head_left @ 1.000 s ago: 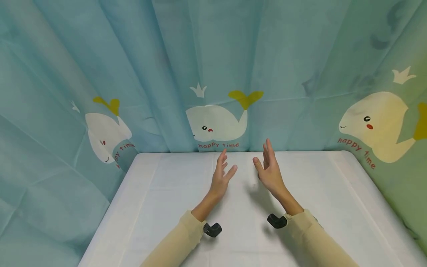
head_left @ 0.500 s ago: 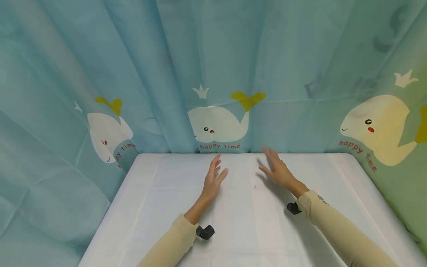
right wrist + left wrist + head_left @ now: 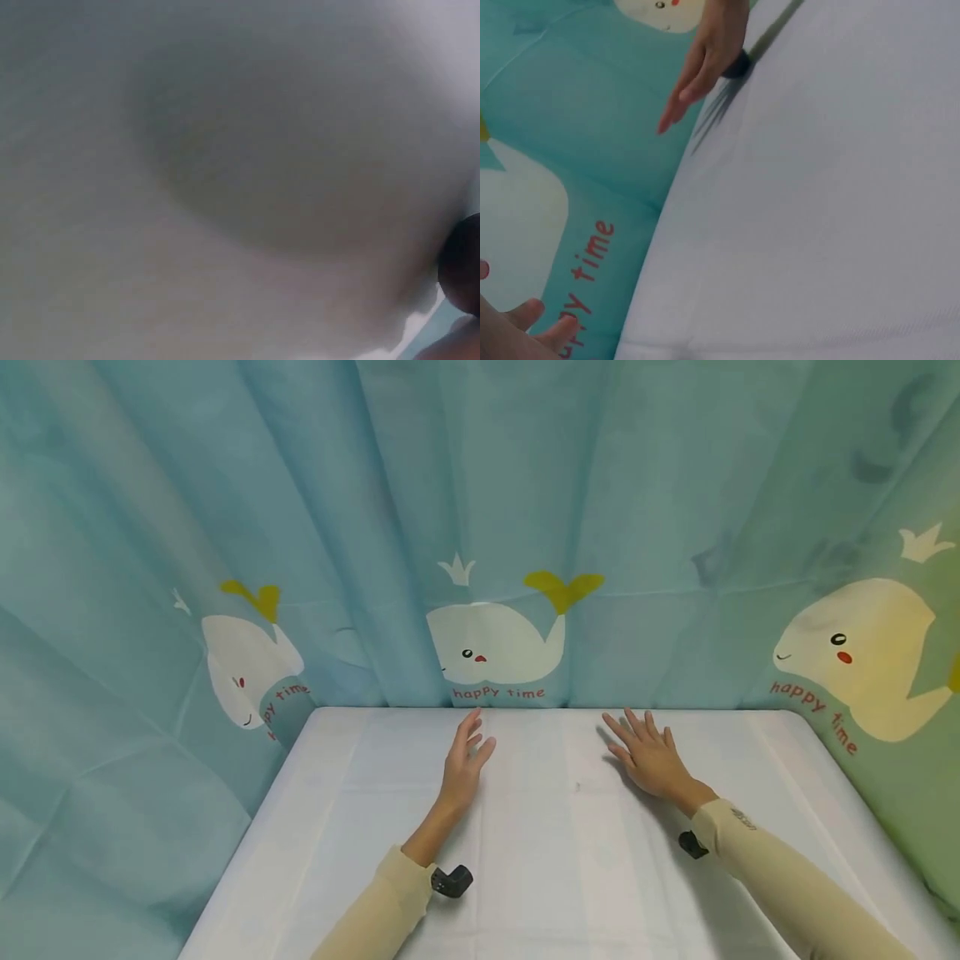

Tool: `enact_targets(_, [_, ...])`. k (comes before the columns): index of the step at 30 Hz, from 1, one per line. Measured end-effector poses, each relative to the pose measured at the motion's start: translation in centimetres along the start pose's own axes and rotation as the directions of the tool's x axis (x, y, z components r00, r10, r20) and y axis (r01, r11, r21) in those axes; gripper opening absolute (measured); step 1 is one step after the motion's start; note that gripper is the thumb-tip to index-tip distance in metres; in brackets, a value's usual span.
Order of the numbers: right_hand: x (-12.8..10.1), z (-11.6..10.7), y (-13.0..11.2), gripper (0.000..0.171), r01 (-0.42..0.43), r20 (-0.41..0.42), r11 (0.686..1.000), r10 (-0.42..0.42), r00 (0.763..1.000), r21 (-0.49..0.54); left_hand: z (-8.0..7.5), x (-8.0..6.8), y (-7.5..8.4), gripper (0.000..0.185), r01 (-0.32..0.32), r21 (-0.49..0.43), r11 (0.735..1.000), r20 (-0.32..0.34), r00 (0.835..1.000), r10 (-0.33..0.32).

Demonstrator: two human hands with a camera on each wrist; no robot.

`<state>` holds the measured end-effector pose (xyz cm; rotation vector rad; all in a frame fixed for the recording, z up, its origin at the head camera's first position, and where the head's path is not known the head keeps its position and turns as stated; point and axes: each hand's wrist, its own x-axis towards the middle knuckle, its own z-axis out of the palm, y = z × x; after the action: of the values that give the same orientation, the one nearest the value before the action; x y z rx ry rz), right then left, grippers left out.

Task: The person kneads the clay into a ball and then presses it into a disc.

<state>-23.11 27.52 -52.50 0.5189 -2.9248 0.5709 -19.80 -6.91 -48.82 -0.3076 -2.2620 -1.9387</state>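
Note:
My left hand point(image 3: 459, 768) is held over the left-middle of the white table point(image 3: 540, 860), thumb apart from the extended fingers, holding nothing. To the right, my right hand point(image 3: 654, 762) is palm down with its fingers spread, low over the table near the far edge, and it holds nothing either. The left wrist view catches the right hand point(image 3: 714, 52) at the top, its shadow beside it, and part of the left hand point(image 3: 544, 326) at the lower left. Mostly blurred, shadowed white surface point(image 3: 225, 300) fills the right wrist view.
A blue-green curtain point(image 3: 360, 527) printed with white whales hangs behind the table and along its sides. Black wrist devices point(image 3: 452, 882) sit at both cuffs. A tiny dark mark point(image 3: 577, 787) shows on the white cover between the hands.
The right hand has moved to the right and turned from upright to palm down, fingers spreading. The left hand has shifted a little to the left. The hands are now farther apart.

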Motion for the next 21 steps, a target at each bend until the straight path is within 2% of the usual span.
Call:
enact_targets(5, [-1.5, -0.4, 0.5, 0.059, -0.076, 0.047, 0.997, 0.076, 0.996, -0.003, -0.3, 0.2, 0.5, 0.059, -0.003, 0.01, 1.0, -0.016, 1.0, 0.003])
enact_targets(10, [-2.4, 0.2, 1.1, 0.061, -0.098, 0.063, 0.995, 0.098, 0.993, 0.004, -0.8, -0.2, 3.3, 0.058, 0.003, 0.004, 1.0, -0.01, 1.0, -0.003])
enact_targets(12, [-2.6, 0.4, 1.0, 0.061, -0.099, 0.065, 0.995, 0.098, 0.993, 0.013, -1.0, -0.3, 3.9, 0.058, 0.0, 0.002, 1.0, -0.016, 1.0, 0.0])
enact_targets(15, [-2.7, 0.8, 0.7, 0.063, -0.106, 0.067, 0.994, 0.105, 0.992, 0.016, -1.3, 0.2, 3.1, 0.059, -0.003, -0.001, 1.0, -0.042, 0.999, 0.003])
enact_targets(18, [-2.7, 0.9, 0.1, 0.065, -0.116, 0.066, 0.993, 0.115, 0.991, -0.001, -1.5, 1.0, 1.5, 0.059, 0.0, 0.015, 1.0, -0.061, 0.998, 0.001])
enact_targets(21, [-2.5, 0.8, -0.6, 0.068, -0.124, 0.065, 0.992, 0.124, 0.99, -0.011, -1.8, 1.5, 0.9, 0.059, -0.028, 0.022, 0.999, -0.073, 0.997, 0.03])
